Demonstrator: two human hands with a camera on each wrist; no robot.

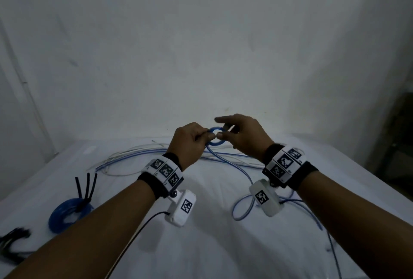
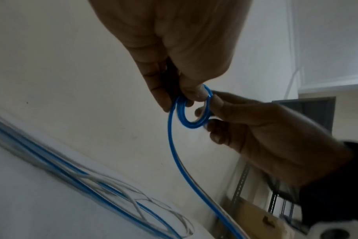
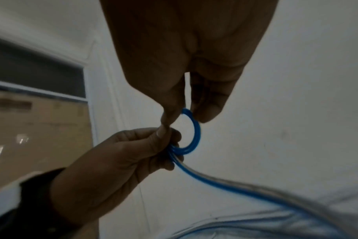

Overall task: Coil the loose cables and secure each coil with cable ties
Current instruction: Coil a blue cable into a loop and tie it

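While your left hand [image 1: 190,142] pinches the small blue cable coil [image 1: 216,136] at its nine o'clock edge, your right hand [image 1: 243,135] pinches it at three o'clock between thumb and a finger, index finger stretched out above. You hold the coil raised over the white-covered table [image 1: 212,245]; its tail drops toward six o'clock onto loose blue and white cables [image 1: 138,155]. A finished blue coil [image 1: 64,211] with black cable ties [image 1: 87,187] lies at eight o'clock.
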